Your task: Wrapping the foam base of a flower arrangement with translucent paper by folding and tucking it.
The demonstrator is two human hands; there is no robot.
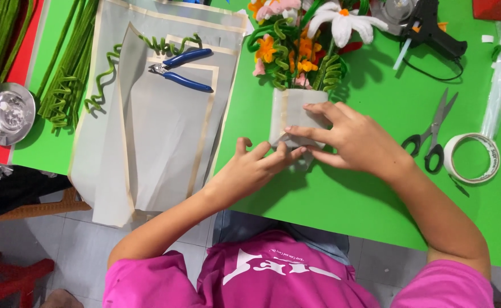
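A bouquet of pipe-cleaner flowers [302, 40], orange, pink and white with green curled stems, lies on the green table [376, 194]. Its lower end is wrapped in translucent white paper [290, 111]. My right hand [353, 140] presses flat on the wrap's lower right side, fingers spread over the paper. From the left, my left hand [250, 168] pinches the bottom fold of the wrap with its fingertips. Both hands touch the same paper wrap.
Sheets of translucent paper [148, 125] lie at left with blue-handled pliers [185, 68] on them. Green pipe cleaners [68, 63] and a silver dish [6, 113] are far left. Scissors [433, 134], a tape roll [471, 158] and a black glue gun [433, 28] lie at right.
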